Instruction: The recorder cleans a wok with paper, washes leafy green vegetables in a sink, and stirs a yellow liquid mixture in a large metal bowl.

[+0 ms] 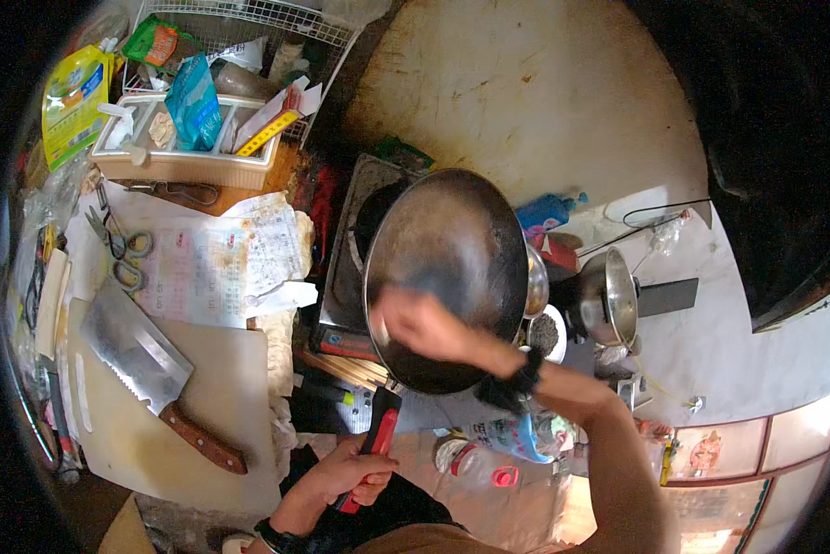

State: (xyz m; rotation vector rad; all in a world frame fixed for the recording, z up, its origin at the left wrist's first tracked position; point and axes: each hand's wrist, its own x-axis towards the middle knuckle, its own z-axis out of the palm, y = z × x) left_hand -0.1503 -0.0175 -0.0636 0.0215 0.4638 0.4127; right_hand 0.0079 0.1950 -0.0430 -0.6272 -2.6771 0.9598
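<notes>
A large dark wok (449, 221) is tilted, its bowl facing me, above a portable gas stove (338, 298). My left hand (359, 474) is wrapped around the wok's black and red handle (381, 422). Inside the bowl is my right hand (422, 324), blurred by motion near the left wall. Its fingers look curled, but blur hides whether anything is between them. A dark smear shows beside the knuckles. Both wrists wear black bands.
To the left a cleaver (137, 353) lies on a cutting board (241, 401), near scissors (120, 249). Behind stands a seasoning box (179, 166) holding packets. At right are a steel pot (612, 298) and a white bowl (557, 336) with dark contents. A plastic bottle (477, 467) is below.
</notes>
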